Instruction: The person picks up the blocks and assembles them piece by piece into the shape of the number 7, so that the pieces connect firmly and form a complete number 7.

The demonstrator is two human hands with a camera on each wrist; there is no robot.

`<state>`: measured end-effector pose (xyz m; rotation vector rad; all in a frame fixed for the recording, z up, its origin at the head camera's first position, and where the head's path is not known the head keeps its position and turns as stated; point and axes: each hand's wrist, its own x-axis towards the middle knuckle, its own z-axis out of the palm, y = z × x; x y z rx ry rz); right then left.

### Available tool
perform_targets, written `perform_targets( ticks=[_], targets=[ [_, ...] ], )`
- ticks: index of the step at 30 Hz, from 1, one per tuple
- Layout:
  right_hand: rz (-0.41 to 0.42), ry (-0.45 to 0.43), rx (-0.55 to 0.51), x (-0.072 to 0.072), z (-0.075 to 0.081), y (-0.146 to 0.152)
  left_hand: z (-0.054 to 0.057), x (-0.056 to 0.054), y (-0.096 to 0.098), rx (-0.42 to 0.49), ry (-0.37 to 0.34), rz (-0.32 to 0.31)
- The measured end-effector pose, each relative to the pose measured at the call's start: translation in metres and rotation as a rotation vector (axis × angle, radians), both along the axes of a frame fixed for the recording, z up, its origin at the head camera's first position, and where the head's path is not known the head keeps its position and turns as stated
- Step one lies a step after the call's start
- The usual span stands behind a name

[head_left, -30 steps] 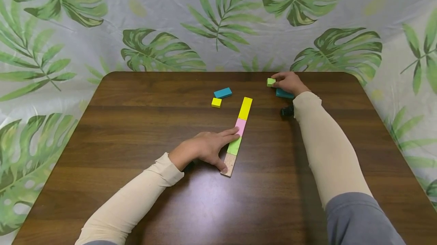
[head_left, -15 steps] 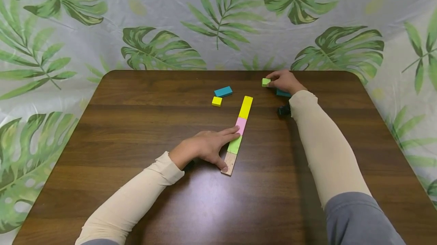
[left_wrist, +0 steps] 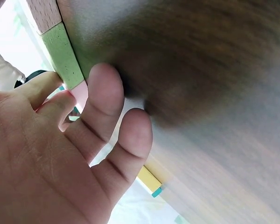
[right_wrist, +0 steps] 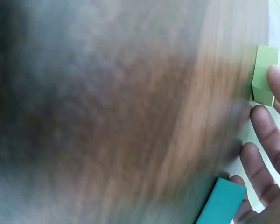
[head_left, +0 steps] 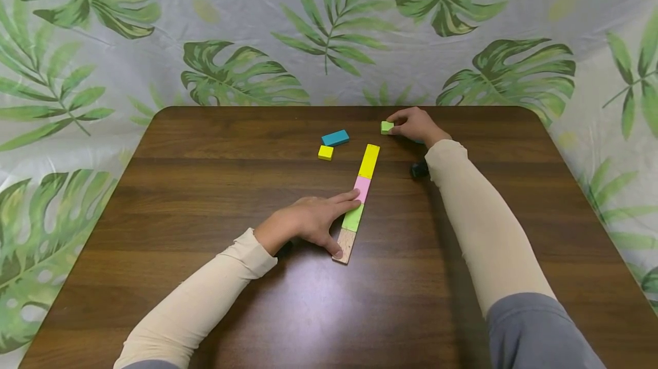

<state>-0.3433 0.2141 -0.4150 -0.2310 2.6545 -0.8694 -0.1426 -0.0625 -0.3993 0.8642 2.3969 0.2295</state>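
Note:
In the head view a straight row of flat blocks runs away from me: plain wood (head_left: 347,242), green (head_left: 352,219), pink (head_left: 363,185) and yellow (head_left: 369,161). Against its left side lies my left hand (head_left: 315,219), thumb on the wooden block and two outstretched fingertips at the pink and green ones. Near the table's far edge my right hand (head_left: 415,124) pinches a small green block (head_left: 387,128) between thumb and finger. Its other fingers spread apart in the right wrist view, close to a teal block (right_wrist: 222,201), which the hand mostly hides in the head view.
Left of the row's far end lie a blue block (head_left: 335,137) and a small yellow block (head_left: 325,153), close together. The brown wooden table (head_left: 205,197) ends at a leaf-print cloth (head_left: 329,32). A black wrist device (head_left: 418,170) sits under the right wrist.
My right hand has slid leftward along the far side with the small green block, away from the teal block. The left hand and the row have stayed put.

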Motion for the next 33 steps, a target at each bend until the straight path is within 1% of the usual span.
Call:
perform_targets(
  ticks=[8, 16, 24, 28, 33],
  targets=[
    [0.054, 0.025, 0.014, 0.003, -0.004, -0.007, 0.0, 0.001, 0.0, -0.001, 0.002, 0.0],
    [0.145, 0.092, 0.013, 0.01, -0.003, -0.018, 0.002, 0.002, -0.002, 0.001, 0.0, 0.004],
    [0.163, 0.083, 0.027, 0.015, 0.001, -0.02, 0.001, 0.001, -0.001, -0.001, 0.001, -0.002],
    [0.177, 0.071, 0.014, 0.014, 0.001, -0.017, 0.001, 0.001, -0.001, 0.003, -0.001, -0.005],
    [0.186, 0.079, -0.002, 0.016, 0.0, -0.015, 0.001, 0.0, -0.001, 0.003, -0.002, -0.007]
  ],
)
